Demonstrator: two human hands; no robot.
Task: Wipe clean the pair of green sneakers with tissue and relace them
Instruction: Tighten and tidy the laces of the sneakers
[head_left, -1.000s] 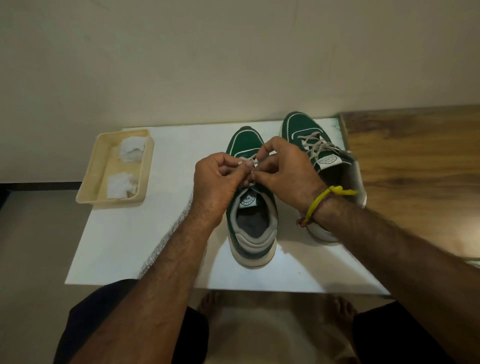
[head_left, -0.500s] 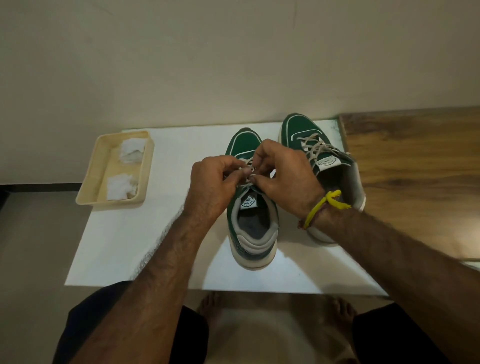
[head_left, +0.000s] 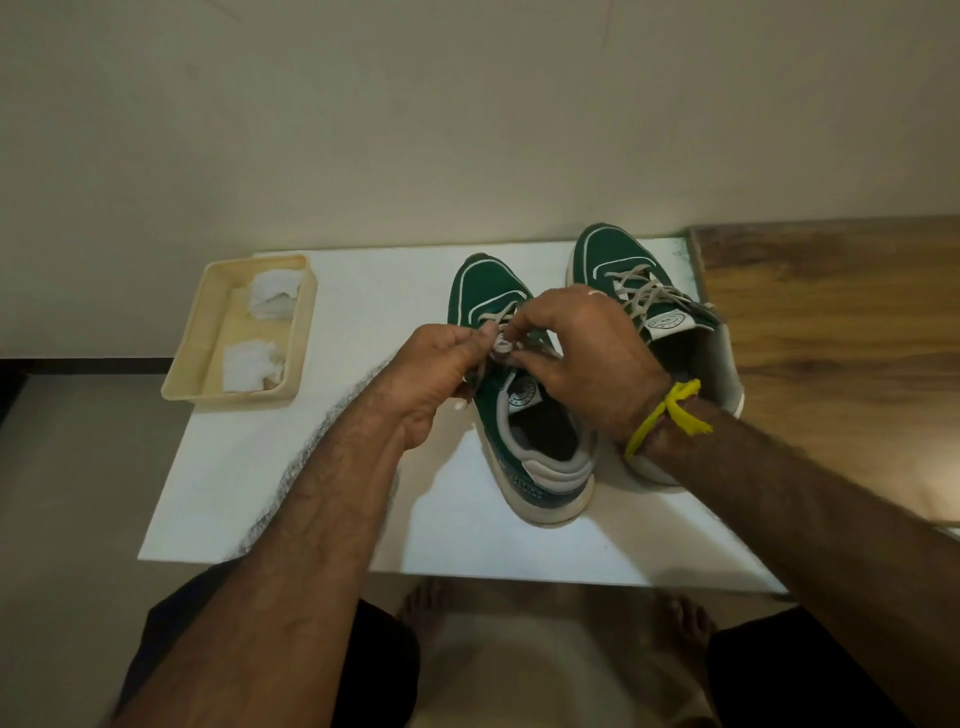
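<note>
Two green sneakers with pale soles stand toes-away on a white table top (head_left: 311, 493). The left sneaker (head_left: 524, 447) is in the middle, its grey lace (head_left: 501, 348) partly threaded. My left hand (head_left: 436, 371) and my right hand (head_left: 582, 353) meet over its eyelets, both pinching the lace between fingertips. The right sneaker (head_left: 623, 260) stands behind my right hand with its lace crossed through the eyelets; its heel is hidden by my wrist, which wears a yellow thread. Crumpled white tissues (head_left: 249, 358) lie in a tray.
A cream plastic tray (head_left: 202, 332) sits at the table's back left corner. A wooden surface (head_left: 831, 338) adjoins the table on the right. A plain wall rises behind. My bare feet and dark shorts show below the table's front edge.
My hands have shifted slightly away from me along the left sneaker's eyelets, still working the lace. The sneakers and the tray have stayed in place.
</note>
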